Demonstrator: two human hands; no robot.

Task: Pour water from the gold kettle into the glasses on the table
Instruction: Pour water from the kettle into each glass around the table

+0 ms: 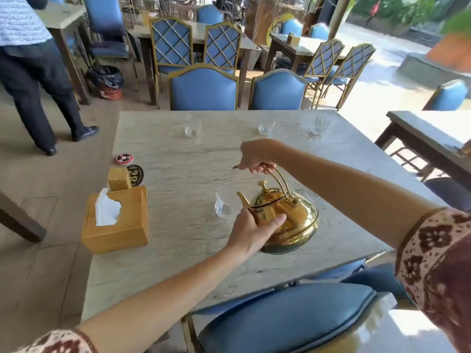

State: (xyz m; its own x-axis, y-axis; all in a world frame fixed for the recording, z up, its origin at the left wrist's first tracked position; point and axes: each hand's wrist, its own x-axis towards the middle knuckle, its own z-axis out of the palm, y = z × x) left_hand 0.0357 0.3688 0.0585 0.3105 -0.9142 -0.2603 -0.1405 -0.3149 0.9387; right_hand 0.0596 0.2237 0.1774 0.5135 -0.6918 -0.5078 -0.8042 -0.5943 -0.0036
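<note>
The gold kettle (pixel 293 220) stands near the front of the marble table (pixel 178 174), spout pointing left. My right hand (pixel 257 159) is closed around the top of its arched handle. My left hand (pixel 251 231) rests against the kettle's left side under the spout, fingers spread on the body. A clear glass (pixel 223 206) stands just left of the spout, almost touching my left hand. Three more glasses line the far edge: one at the left (pixel 192 128), one in the middle (pixel 266 127), one at the right (pixel 318 126). Part of another glass (pixel 311 197) shows behind the kettle.
A wooden tissue box (pixel 117 222) with a small wooden block (pixel 119 178) and two round coasters (pixel 123 159) sit at the table's left edge. Blue chairs (pixel 204 89) ring the table, one right below me (pixel 288 319). A person (pixel 30 72) stands at the far left.
</note>
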